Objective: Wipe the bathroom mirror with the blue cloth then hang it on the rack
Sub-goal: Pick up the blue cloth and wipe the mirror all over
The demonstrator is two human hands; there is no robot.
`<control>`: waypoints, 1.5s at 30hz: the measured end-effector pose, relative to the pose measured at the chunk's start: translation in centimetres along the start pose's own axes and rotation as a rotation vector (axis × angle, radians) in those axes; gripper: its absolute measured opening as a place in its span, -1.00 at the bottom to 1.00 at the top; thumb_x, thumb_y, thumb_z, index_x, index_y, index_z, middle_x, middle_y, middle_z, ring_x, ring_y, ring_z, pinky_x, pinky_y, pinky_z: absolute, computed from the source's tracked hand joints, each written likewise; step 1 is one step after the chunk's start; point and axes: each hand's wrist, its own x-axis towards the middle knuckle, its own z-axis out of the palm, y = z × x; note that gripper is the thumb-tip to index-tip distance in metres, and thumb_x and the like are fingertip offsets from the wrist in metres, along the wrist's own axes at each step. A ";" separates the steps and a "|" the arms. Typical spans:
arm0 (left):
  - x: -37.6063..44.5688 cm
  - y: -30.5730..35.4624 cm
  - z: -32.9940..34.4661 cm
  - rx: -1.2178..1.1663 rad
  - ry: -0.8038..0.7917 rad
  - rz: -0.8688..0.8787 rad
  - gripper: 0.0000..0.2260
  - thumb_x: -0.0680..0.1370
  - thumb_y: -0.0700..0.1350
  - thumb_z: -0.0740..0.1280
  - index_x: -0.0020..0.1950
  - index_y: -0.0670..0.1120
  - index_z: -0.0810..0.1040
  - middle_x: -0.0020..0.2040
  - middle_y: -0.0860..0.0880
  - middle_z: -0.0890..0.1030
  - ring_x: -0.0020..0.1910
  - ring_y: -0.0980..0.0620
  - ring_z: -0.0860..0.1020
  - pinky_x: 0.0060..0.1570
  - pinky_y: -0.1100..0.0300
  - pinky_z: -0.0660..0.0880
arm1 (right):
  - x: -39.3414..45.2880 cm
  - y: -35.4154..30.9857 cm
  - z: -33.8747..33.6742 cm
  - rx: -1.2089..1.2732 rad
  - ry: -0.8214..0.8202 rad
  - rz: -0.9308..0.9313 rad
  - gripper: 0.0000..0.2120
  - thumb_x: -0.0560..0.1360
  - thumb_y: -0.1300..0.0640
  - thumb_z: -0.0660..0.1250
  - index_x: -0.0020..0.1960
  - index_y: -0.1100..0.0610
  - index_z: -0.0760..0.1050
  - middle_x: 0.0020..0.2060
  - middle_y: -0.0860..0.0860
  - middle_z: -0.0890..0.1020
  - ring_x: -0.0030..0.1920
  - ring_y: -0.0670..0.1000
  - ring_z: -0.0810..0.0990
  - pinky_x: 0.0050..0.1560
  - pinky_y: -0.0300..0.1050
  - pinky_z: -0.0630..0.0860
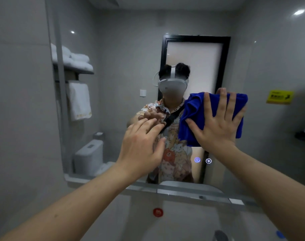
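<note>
Wiping step in hand. Right hand (219, 124), fingers spread flat, presses blue cloth (196, 119) against mirror (122, 66), right of centre. Left hand (141, 145) reaches glass, fingers loosely spread, holding nothing. Next: sweep unwiped glass; rack (73, 71) reflected at left

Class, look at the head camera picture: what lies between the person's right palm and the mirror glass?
In the head view, the blue cloth lies between them: the right hand presses it flat, fingers spread, against the mirror.
</note>
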 end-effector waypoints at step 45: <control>-3.2 -33.3 -16.1 0.071 0.017 0.027 -0.63 0.57 0.03 0.27 0.33 -0.06 0.59 0.35 -0.07 0.58 0.37 -0.09 0.49 0.33 -0.06 0.42 | 6.8 -39.7 4.3 0.030 0.129 -0.357 -0.22 0.60 -0.45 0.10 0.68 -0.05 0.15 0.67 0.18 0.12 0.67 0.26 0.01 0.58 0.44 -0.09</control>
